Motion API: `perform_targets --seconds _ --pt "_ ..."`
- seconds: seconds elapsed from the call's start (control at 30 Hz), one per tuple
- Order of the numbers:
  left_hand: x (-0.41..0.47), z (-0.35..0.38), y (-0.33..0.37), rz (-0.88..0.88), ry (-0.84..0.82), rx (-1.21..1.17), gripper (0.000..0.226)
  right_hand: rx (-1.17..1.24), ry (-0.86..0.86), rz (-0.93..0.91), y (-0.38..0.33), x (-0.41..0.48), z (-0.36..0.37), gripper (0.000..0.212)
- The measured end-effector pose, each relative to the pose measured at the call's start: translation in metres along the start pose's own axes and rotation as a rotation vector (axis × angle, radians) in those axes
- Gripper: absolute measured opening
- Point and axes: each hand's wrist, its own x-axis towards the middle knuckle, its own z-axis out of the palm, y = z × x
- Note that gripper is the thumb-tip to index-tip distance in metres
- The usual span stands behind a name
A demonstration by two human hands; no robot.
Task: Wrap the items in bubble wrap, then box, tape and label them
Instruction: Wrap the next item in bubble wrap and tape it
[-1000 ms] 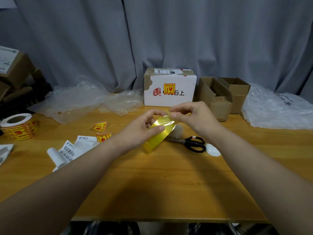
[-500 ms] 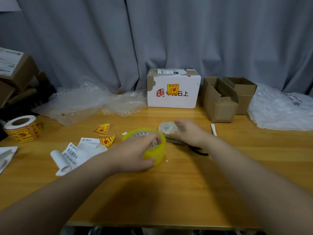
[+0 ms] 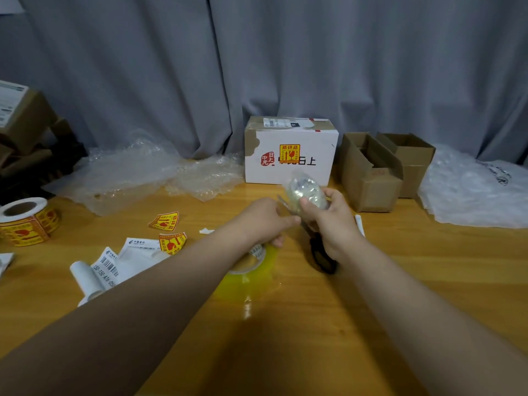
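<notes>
Right hand grips wrapped bundle, left hand curled just beside

The scissors show only black handles and a sliver of blade. The right hand covers their middle, and whether it holds them cannot be told. The left hand and its forearm hide part of the yellow tape roll; what its curled fingers grip is unclear. The contents of the wrapped bundle are blurred. At the left edge of the tabletop the sticker roll is cut off by the frame. Most print on the shipping labels is too small to read.
</notes>
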Motion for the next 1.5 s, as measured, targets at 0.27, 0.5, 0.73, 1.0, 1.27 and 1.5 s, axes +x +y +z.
perform_targets --seconds 0.27,0.5,0.73,1.0,1.27,1.5 --pt "0.005 0.024 0.018 0.11 0.102 -0.236 0.008 0.319 0.072 0.073 -0.024 -0.006 -0.008 0.052" --pt "-0.002 0.03 0.02 0.24 0.217 -0.134 0.015 0.068 -0.059 -0.023 -0.02 -0.009 -0.018 0.058" --pt "-0.004 0.029 0.019 0.239 0.312 0.041 0.029 -0.181 0.079 -0.202 -0.021 -0.007 -0.022 0.052" --pt "-0.009 0.031 0.029 0.257 0.359 0.136 0.022 -0.109 0.125 -0.185 -0.018 -0.009 -0.018 0.047" --pt "-0.019 0.03 0.03 0.178 0.344 0.201 0.031 0.158 0.356 0.096 -0.025 -0.003 -0.036 0.053" --pt "-0.006 0.033 0.018 -0.045 0.013 0.094 0.026 0.185 -0.042 0.111 -0.041 -0.019 -0.05 0.037"
